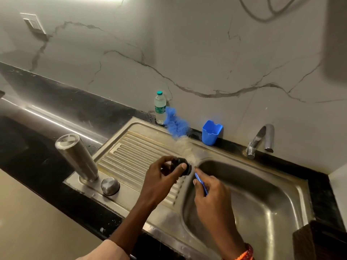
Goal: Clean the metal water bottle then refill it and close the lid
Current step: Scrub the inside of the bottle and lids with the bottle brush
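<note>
The right hand [212, 192], nearest the viewer, curls its fingers around a thin blue brush handle [201, 184] over the sink basin [262, 203]. The left hand [159, 181] pinches a black lid [183, 166] between thumb and bent fingers, just beside the brush. The metal water bottle [77, 156] stands upside down on the draining board's [131, 156] left edge, a steel cap [110, 185] beside it.

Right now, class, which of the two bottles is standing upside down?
The metal water bottle on the drainboard: its base faces up, whereas the plastic bottle stands upright, green cap on top.
</note>
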